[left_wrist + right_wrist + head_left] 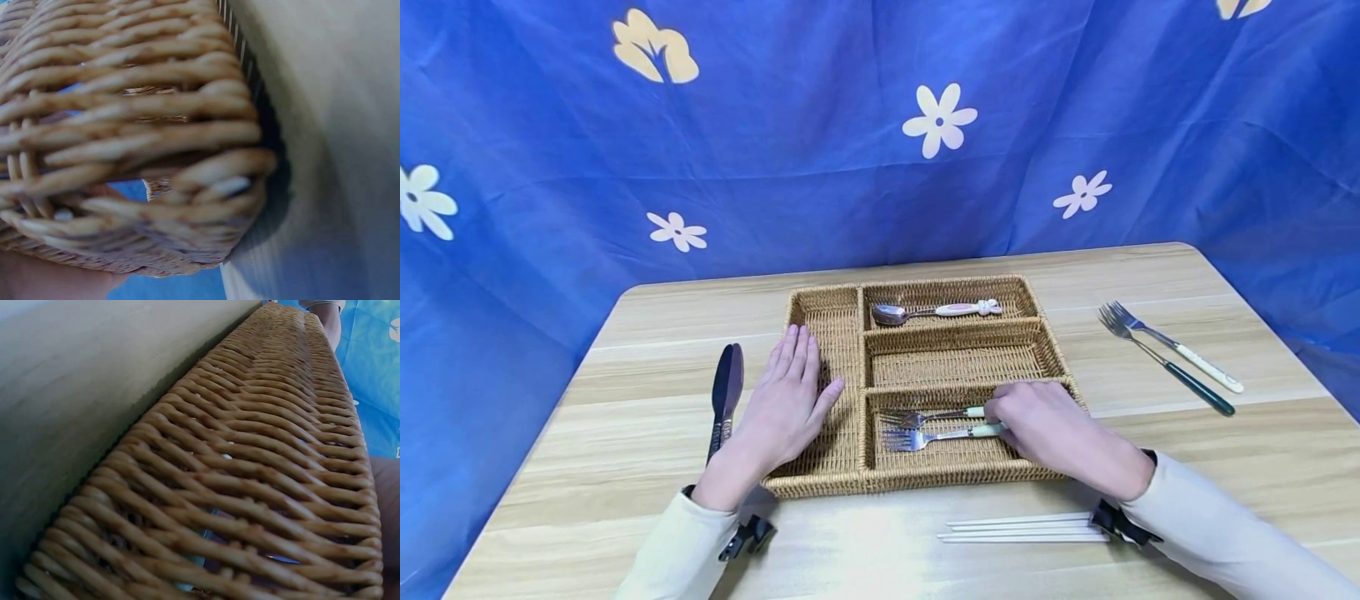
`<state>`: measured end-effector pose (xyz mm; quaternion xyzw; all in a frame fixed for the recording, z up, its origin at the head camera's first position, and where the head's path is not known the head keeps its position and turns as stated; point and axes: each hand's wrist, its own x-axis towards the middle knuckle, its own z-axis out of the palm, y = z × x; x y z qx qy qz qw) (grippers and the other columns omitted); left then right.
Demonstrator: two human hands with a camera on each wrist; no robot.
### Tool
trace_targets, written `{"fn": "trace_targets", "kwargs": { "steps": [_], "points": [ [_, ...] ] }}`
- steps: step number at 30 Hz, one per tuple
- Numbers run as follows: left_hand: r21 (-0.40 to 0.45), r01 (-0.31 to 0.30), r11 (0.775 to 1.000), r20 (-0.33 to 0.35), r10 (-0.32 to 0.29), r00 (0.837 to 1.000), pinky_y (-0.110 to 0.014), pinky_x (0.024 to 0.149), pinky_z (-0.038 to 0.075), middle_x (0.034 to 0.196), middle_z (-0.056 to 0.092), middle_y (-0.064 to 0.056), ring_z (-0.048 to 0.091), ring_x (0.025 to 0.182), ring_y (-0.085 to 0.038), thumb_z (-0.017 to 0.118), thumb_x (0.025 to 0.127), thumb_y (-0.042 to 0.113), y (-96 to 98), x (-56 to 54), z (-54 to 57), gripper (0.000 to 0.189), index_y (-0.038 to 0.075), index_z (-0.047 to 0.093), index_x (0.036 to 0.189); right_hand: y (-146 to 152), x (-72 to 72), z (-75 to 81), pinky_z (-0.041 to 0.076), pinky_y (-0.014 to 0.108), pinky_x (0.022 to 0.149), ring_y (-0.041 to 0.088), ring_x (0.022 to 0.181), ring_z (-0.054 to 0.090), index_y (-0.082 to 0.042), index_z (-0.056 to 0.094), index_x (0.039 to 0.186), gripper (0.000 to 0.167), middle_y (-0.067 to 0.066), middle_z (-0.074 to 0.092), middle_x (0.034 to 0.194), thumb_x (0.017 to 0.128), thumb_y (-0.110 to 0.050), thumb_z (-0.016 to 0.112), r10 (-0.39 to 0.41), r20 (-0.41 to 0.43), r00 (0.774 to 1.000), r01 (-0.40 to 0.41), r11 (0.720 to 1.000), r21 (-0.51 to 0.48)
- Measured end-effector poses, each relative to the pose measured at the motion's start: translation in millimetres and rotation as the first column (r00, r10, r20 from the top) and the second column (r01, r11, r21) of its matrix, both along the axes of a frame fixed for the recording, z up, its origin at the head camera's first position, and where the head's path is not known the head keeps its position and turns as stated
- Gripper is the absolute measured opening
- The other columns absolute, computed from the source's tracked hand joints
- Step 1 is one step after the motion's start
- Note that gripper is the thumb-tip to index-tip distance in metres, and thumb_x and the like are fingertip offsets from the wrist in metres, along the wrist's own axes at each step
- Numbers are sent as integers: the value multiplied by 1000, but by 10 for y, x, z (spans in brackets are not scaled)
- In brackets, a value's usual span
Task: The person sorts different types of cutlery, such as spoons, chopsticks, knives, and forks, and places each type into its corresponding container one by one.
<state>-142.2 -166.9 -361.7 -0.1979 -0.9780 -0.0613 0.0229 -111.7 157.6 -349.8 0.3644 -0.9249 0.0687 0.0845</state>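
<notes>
A woven wicker tray (861, 358) with several compartments lies on the table. My left hand (786, 404) rests over its left rim, fingers straight and reaching over the long left compartment. In the front right compartment, my right hand (1045, 421) holds the handle end of a pale-handled fork (913, 440) with curled fingers. Beside that fork lies another fork (917, 419), its handle end also partly covered by the right hand. A spoon (891, 315) with a white, animal-shaped handle sits in the back compartment. The right wrist view is mostly filled by the tray's woven wall (250, 456).
Two dark knives (727, 392) lie on the table left of the tray. To the right are a green-handled fork (1198, 387) and a white-handled fork (1206, 367). Several white chopsticks (1022, 531) lie in front, near the right wrist. A blue curtain (805, 167) hangs behind.
</notes>
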Motion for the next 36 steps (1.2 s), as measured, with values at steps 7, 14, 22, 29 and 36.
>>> {"fn": "trace_targets", "kwargs": {
  "steps": [7,14,22,29,36],
  "points": [
    [10,1,1000,8,-2,1000,-49,119,4,155,8,-31,-3,146,-38,26,105,45,6,-4,2,73,-14,17,147,-12,-3,-22,40,20,42,5,51,44,-21,52,59,33,-11,50,60,68,-2,78,-16,20,1000,16,1000,2],
    [3,3,1000,3,-3,1000,-49,119,4,155,8,-30,-2,146,-38,25,104,46,13,-9,-2,74,-14,16,147,-16,2,-19,36,20,38,4,48,43,-22,55,59,32,-13,51,57,69,-4,79,-53,17,998,53,999,7],
    [11,2,1000,5,-2,1000,-48,119,3,155,9,-31,-3,146,-38,23,105,47,9,-18,-23,74,-14,15,147,-16,18,-25,35,20,37,4,49,43,-22,62,64,24,-11,56,62,70,-11,83,-81,-7,997,81,996,33],
    [13,8,1000,-2,-8,1000,-48,119,3,155,9,-31,-2,146,-38,23,105,46,7,-17,-18,74,-14,16,147,68,32,64,45,23,44,8,59,58,-21,70,78,17,-8,66,74,70,-15,84,-88,37,995,88,996,10],
    [28,13,1000,-25,-12,1000,-48,119,5,154,11,-32,2,146,-39,26,106,38,-6,-8,-27,67,-16,18,146,330,-31,246,54,26,56,14,68,64,-13,73,88,15,-1,70,84,75,-11,81,-122,-39,992,115,981,-155]
  ]
}}
